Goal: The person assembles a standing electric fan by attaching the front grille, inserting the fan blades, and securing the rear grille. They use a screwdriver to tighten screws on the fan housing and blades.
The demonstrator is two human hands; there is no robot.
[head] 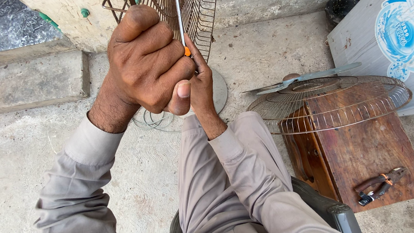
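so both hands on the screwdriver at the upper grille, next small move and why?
Probably a short steady turn of the screwdriver, keeping it in line. The left hand is fisted round the handle, the right hand steadies the shaft, and the tip runs up against the wire fan guard; its seat is out of view.

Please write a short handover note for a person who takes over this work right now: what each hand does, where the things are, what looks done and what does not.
Left hand: closed in a fist around the screwdriver's handle, which it hides.
Right hand: fingers steady the screwdriver by the orange collar, where the metal shaft begins.
The shaft points up into the wire fan guard that stands by the wall.
A second fan guard lies on the wooden stool, with the fan blade on top of it.
Pliers lie on the stool's near end.
Done: blade and one guard appear to be off.
Left: work on the upright guard; the screw is not visible.
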